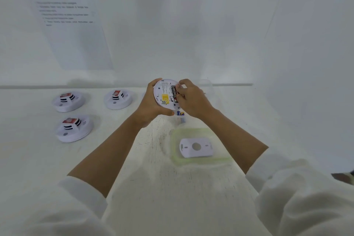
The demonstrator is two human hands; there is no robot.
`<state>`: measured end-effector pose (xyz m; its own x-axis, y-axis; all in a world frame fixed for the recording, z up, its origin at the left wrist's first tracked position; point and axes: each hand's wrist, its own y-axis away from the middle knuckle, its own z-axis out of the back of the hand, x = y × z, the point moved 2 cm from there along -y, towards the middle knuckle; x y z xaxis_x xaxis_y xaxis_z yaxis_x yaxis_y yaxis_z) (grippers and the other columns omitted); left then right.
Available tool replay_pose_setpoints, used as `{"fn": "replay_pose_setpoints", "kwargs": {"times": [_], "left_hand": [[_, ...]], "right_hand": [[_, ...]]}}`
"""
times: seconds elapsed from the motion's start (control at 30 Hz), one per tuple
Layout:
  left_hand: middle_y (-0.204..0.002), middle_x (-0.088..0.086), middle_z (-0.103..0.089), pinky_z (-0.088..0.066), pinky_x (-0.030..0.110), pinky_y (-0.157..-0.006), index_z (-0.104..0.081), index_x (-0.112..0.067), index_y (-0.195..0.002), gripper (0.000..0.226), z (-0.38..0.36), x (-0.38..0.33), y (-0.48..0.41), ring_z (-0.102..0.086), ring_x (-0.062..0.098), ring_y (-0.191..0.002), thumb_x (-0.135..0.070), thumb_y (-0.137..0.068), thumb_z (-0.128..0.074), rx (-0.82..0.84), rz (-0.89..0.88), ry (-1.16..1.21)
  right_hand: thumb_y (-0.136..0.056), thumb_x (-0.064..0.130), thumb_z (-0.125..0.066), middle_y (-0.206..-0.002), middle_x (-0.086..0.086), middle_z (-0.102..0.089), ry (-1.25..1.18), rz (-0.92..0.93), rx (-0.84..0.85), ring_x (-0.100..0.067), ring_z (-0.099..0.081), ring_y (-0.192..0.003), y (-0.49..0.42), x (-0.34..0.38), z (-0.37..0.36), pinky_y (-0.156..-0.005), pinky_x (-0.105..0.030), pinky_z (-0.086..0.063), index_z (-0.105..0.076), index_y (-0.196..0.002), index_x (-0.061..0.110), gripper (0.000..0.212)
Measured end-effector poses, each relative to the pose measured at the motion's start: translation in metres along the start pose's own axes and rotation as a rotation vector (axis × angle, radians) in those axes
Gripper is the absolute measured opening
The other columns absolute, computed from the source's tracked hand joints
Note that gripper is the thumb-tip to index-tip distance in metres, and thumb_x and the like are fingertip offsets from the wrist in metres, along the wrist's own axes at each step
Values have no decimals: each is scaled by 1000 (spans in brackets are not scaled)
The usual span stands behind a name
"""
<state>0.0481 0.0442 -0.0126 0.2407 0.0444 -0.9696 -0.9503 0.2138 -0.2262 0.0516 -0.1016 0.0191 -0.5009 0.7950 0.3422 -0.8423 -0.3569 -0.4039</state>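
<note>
The left hand (151,105) is gripping the upturned smoke detector (164,90) above the far middle of the table (153,159) while the right hand (193,99) is pinching the battery (174,92), apparently seating it in its bay, so pressure should be going squarely inward against the braced housing.

Assessed as a lab-like assembly or test bench. Evidence: printed white paper instruction sheet (70,30) fixed to a plain white partition wall (191,34). Three identical round white plastic smoke detectors (68,101) set out on the white table (149,159). Fourth round white smoke detector (164,94) held open-backed, black battery (174,91) exposed. White coat sleeves (287,188).
</note>
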Motion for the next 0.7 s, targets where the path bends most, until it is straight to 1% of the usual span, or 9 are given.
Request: {"fn": "replay_pose_setpoints", "kwargs": {"times": [0.1, 0.17, 0.2, 0.23, 0.33, 0.47, 0.53, 0.6, 0.7], "left_hand": [[-116, -6, -48, -54, 20, -65, -29, -20, -129, 103, 0, -3, 9, -55, 7, -100, 11, -41, -75, 15, 11, 3], [-116, -7, -47, -54, 20, -64, -30, -22, -125, 102, -1, -4, 19, -55, 7, -100, 17, -43, -76, 30, 16, -5], [-116, -7, -47, -54, 20, -64, -30, -23, -125, 101, -1, -4, 23, -54, 6, -101, 18, -44, -76, 34, 19, -13], [-116, -9, -47, -54, 20, -64, -30, -23, -124, 100, -1, -3, 28, -54, 5, -101, 16, -44, -76, 33, 22, -25], [-117, -11, -47, -55, 20, -67, -30, -21, -127, 101, -1, -2, 43, -54, 1, -102, 8, -43, -76, 4, 46, -52], [-122, -9, -45, -55, 19, -69, -27, -15, -134, 107, -4, -2, 60, -50, 5, -109, 14, -45, -78, -16, 58, -80], [-131, -2, -41, -54, 19, -68, -27, -16, -134, 107, -7, -3, 68, -48, 9, -114, 11, -43, -77, -22, 56, -68], [-136, 2, -38, -54, 18, -68, -29, -21, -131, 105, -10, -4, 74, -47, 13, -117, 8, -42, -76, -28, 53, -55], [-123, -8, -45, -54, 19, -64, -29, -23, -127, 101, -15, -6, 82, -50, 6, -109, 8, -43, -75, -27, 73, -47]], "right_hand": [[-95, 12, -41, -133, -5, -48, -241, -102, 24, -24, -56, -104, 8, -3, 3, -71, -19, -36, -53, -123, 3, 32], [-93, 9, -45, -134, -2, -47, -372, -153, 71, -20, -53, -111, 14, -4, 4, -66, -10, -40, -52, -127, 6, 36], [-92, 7, -47, -134, -3, -48, -439, -163, 96, -18, -53, -112, 18, -6, 3, -72, -8, -44, -51, -129, 7, 37], [-91, 5, -49, -133, -5, -49, -523, -181, 111, -16, -53, -110, 23, -7, 3, -76, -7, -46, -51, -128, 8, 38], [-83, 3, -63, -125, -10, -56, -672, -228, 155, -13, -56, -98, 41, -14, 8, -76, -8, -46, -53, -126, 8, 44], [-73, 4, -75, -97, -6, -62, -479, -136, 377, -17, -55, -75, 70, -28, 14, -71, -16, -47, -64, -110, 5, 39], [-71, 10, -77, -99, -2, -60, -345, -125, 490, -16, -52, -81, 83, -33, 9, -72, -18, -44, -66, -106, 10, 36], [-72, 17, -77, -107, 3, -55, -280, -126, 529, -13, -48, -89, 92, -36, 3, -73, -15, -40, -64, -108, 16, 38], [-73, 24, -77, -117, 4, -49, -241, -117, 613, -10, -44, -100, 99, -39, -3, -85, -19, -35, -57, -119, 19, 50]]}}
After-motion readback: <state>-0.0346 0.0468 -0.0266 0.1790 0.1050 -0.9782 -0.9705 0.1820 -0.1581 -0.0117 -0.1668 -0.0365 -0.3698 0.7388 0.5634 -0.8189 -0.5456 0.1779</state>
